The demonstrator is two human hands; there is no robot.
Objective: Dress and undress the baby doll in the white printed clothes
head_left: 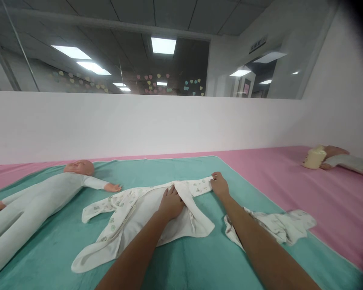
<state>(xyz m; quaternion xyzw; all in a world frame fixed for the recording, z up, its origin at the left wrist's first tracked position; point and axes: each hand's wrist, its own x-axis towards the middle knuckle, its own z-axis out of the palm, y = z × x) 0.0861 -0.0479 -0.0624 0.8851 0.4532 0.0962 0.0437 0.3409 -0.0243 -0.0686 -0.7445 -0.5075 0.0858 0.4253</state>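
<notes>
A white baby shirt [139, 213] with small printed figures lies spread on a teal blanket [187, 262], its front open and the plain inside showing. My left hand [171, 203] rests flat on the inside of the shirt near the neckline, fingers stretched out. At the end of the right-hand sleeve [201, 186], my right hand [220, 185] pinches the cuff, and the sleeve is drawn out straight. To the left a baby doll [45, 193] in a white suit lies on its back, one hand close to the shirt's other sleeve.
A crumpled white printed garment [284, 225] lies to the right, partly hidden behind my right forearm. On the pink sheet [266, 173] at the far right are a second doll [351, 161] and a pale yellow item [314, 157]. A white wall [133, 125] with a window above stands behind.
</notes>
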